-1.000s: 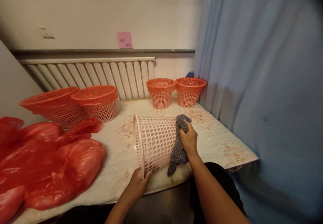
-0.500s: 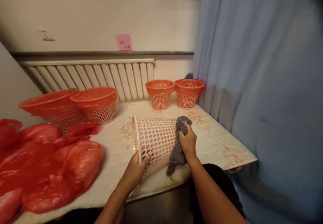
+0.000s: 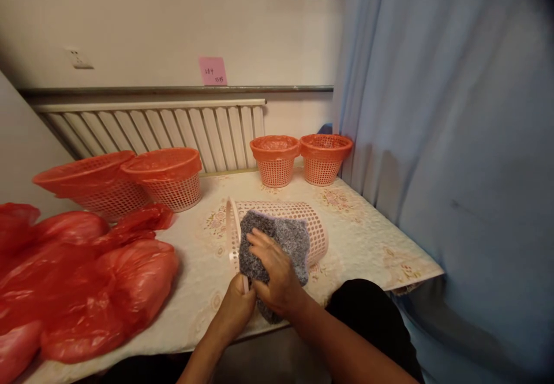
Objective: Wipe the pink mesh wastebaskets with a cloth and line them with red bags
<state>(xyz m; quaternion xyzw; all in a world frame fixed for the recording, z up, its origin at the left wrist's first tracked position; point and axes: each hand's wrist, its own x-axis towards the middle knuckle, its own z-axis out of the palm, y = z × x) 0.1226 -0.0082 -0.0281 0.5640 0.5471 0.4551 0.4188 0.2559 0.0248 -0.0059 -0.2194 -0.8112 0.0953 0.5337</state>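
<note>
A pale pink mesh basket (image 3: 318, 231) lies on its side on the table, its open rim facing left. My left hand (image 3: 237, 306) grips the rim at its lower front. Spread over the basket's side is a grey cloth (image 3: 294, 240), covering the part near the rim. My right hand (image 3: 274, 268) presses on this cloth, fingers stretched out over it and pointing up and left. The two hands are close together, the right thumb beside the left hand.
Two baskets lined with red bags (image 3: 173, 191) (image 3: 108, 199) stand at the back left, two more (image 3: 276, 170) (image 3: 321, 169) at the back. Red plastic bags (image 3: 86, 292) heap on the left of the flowered tablecloth (image 3: 372, 251). A blue curtain (image 3: 433, 142) hangs right.
My right hand has moved left with the cloth, from the basket's base to near its rim. The cloth, bunched before, is now spread out. My left hand still holds the rim.
</note>
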